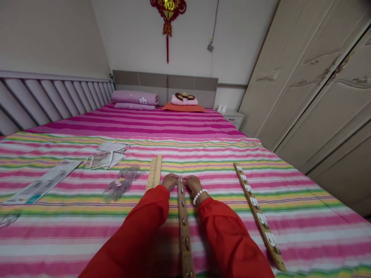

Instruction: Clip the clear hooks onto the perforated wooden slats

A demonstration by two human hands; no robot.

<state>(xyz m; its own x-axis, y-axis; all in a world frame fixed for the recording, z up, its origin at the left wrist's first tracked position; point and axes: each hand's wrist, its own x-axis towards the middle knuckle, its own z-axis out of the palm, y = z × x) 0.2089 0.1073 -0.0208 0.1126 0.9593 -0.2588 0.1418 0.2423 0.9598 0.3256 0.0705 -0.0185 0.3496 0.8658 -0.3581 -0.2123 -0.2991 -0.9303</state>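
Observation:
A long wooden strip with metal fittings [183, 210] lies lengthwise on the striped cloth between my forearms. At its far end my left hand [169, 181] pinches the left edge, with thumb and finger closed together. Opposite it, my right hand [193, 184], with a white bead bracelet [199, 195] on the wrist, closes its fingers on the right edge. A small metal fitting sits between the fingertips; its detail is too small to make out. Just left of my left hand lie plain wooden strips with holes [154, 172], partly covered by my sleeve.
On the right lies another wooden strip with white and metal pieces [259, 212]. Crumpled clear plastic bags [121, 183], flat packets [108, 154] and a long printed package [43, 183] lie to the left. Folded bedding [135, 98] is by the headboard; a wardrobe [313, 77] stands right.

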